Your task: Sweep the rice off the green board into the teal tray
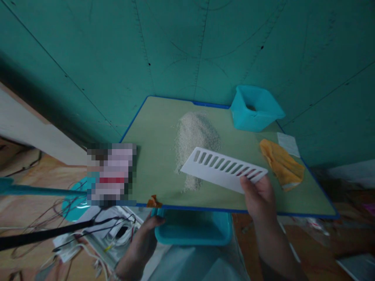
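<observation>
My right hand (260,199) grips one end of a white slotted plastic strip (215,173). The strip is tilted above the board, its far end over the near side of a pile of whitish grains (197,130). A small patch of the grains lies nearer the front edge. Just below that edge is a teal plastic tub (193,239), with my left hand (145,236) closed on its left rim. Whatever lies inside the tub is too dark to make out.
The light-green board (158,156) has a blue rim. A second teal tub (252,119) stands at its back right, near an orange cloth (283,166) and a white paper (288,144). A pixelated item (114,173) covers the left edge. Cables (79,242) lie lower left.
</observation>
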Demonstrator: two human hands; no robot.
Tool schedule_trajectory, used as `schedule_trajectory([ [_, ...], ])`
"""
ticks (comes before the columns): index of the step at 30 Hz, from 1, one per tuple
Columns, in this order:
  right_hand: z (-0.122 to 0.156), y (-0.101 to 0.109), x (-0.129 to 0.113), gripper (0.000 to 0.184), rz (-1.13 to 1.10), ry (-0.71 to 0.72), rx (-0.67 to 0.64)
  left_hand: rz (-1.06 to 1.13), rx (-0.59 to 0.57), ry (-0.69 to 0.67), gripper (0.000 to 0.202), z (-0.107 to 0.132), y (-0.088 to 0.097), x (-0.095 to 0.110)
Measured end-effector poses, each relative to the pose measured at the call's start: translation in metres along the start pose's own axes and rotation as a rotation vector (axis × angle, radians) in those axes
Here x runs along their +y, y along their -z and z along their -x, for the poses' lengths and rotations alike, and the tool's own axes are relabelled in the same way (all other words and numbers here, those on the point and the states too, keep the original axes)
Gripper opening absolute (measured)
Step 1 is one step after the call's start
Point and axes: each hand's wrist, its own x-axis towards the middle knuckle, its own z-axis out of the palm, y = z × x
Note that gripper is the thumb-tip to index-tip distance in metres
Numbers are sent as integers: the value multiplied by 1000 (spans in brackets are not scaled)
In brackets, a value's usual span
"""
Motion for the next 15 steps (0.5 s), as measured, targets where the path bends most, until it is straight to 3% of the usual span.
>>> schedule_trajectory([
  [5, 6, -5, -3, 13, 44, -105, -74, -16, 25, 17, 34, 0, 0, 0],
  [15, 13, -8, -8, 17, 6, -177, -134, -10, 3, 7, 34, 0, 3, 0],
])
